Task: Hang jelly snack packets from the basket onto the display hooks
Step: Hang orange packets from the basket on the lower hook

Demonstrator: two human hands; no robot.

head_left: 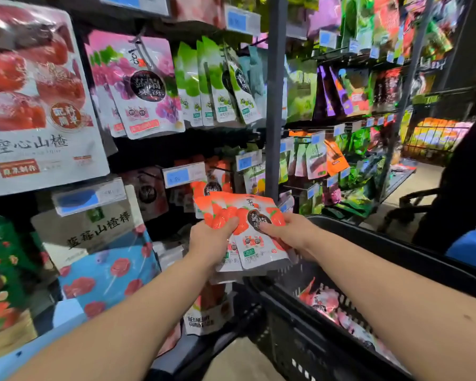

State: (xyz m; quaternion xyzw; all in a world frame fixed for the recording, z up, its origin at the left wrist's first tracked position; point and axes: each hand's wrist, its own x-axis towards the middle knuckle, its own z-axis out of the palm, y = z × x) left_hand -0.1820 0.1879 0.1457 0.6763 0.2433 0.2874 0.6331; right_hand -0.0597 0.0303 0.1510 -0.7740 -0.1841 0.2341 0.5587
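Both my hands hold a fanned stack of orange-and-white jelly snack packets [252, 215] in front of the shelf. My left hand [212, 240] grips the stack's left side, thumb on top. At the right side my right hand [289, 232] pinches the front packet, thumb over its dark round label. Matching orange packets [208, 187] hang on a hook just behind the stack, under a blue price tag [183, 176]. The black basket [327, 339] sits below my right arm, with pink jelly packets [323, 299] lying inside.
Pink packets [140, 86] and green packets [217, 83] hang on the row above. Large hawthorn snack bags [36, 100] fill the left. A grey upright post [275, 100] divides the shelving. A person in dark clothes [462, 182] stands at the right edge.
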